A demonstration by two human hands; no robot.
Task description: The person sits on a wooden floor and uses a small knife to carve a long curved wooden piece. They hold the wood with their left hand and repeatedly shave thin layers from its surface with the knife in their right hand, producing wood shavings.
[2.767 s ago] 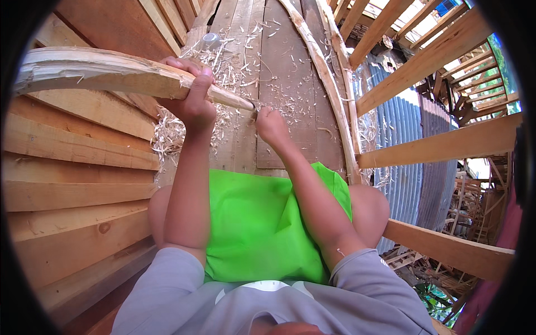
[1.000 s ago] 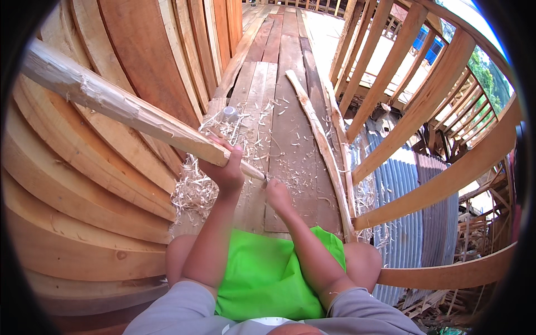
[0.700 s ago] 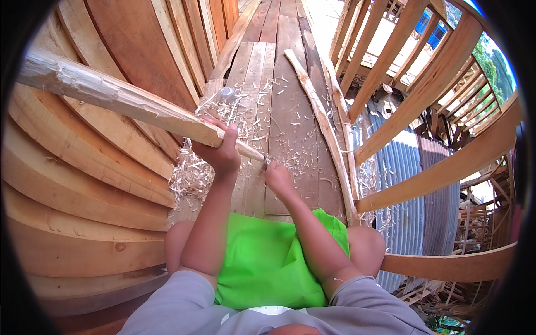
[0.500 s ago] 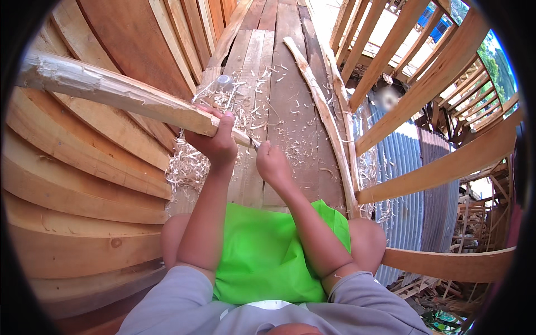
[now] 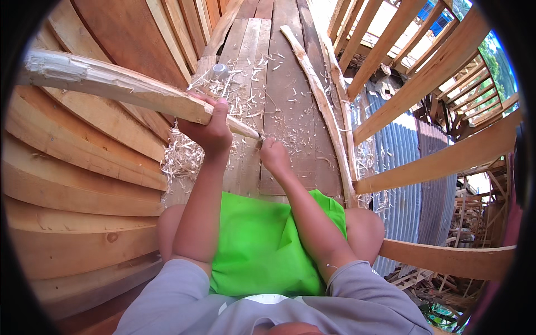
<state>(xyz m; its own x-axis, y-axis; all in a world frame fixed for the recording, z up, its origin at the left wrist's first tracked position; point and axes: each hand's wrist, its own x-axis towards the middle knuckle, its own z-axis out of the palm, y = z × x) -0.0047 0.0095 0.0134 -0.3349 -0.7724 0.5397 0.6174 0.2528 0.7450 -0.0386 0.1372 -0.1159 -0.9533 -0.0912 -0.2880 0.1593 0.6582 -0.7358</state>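
Observation:
A long pale wooden pole [image 5: 131,92] with rough, stripped sides comes in from the left and narrows to a thin end. My left hand [image 5: 206,129] is closed around it where the thinning starts, thumb on top. At the thin tip, my right hand [image 5: 274,154] is a closed fist with a small dark blade [image 5: 261,138] showing against the wood. The handle is hidden in the fist. Bright green cloth [image 5: 251,240] covers my lap between my bent legs.
Curly wood shavings [image 5: 187,153] are heaped and strewn over the plank floor [image 5: 287,123]. A clear cup-like object [image 5: 220,71] sits among them. Another peeled pole [image 5: 315,89] lies to the right. A plank wall [image 5: 84,195] stands left; slatted rails [image 5: 435,151] and corrugated sheeting [image 5: 402,184] are right.
My right fist and the blade have slid farther from my left hand, to the pole's thin tip. The left hand keeps its hold. The whole view has shifted slightly.

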